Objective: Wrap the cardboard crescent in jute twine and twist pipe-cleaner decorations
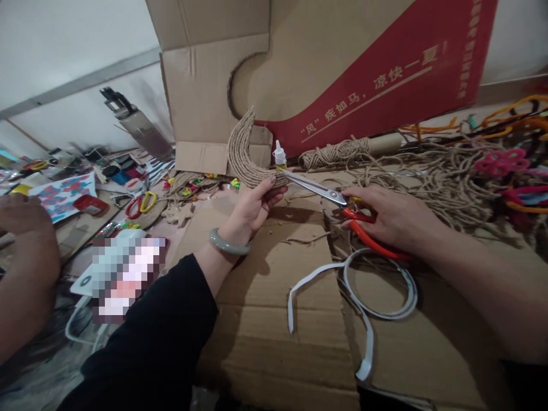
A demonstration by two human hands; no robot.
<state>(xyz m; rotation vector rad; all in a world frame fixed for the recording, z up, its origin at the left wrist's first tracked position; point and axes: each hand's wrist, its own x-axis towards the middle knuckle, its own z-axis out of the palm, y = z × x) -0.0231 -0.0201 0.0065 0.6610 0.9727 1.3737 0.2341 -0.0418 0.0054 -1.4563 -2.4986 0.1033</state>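
Tan twine crescent (242,154) rose from the left hand (257,210), palm up, fingers pinching its lower end; the right hand (385,220), reaching inward, gripped red-handled scissors (334,195) angled toward it.

And here's the table (174,235), its pinkish top busy from side to side! Down the near middle runs a flat cardboard sheet (257,354), twine scraps scattered over it, with more flat cardboard (436,359) to the right. There sits the roll of white tape (411,288), loose strips trailing left and near. Far right, it's a big tangled heap of twine (445,188)! Far centre, a white-capped bottle (279,155) stands upright near a wound twine bundle (338,154). Over to the left, red-and-yellow-handled scissors (133,208), thread spools (117,174), a patterned sheet (68,194), and nearer, a white device (88,279) with its cable!
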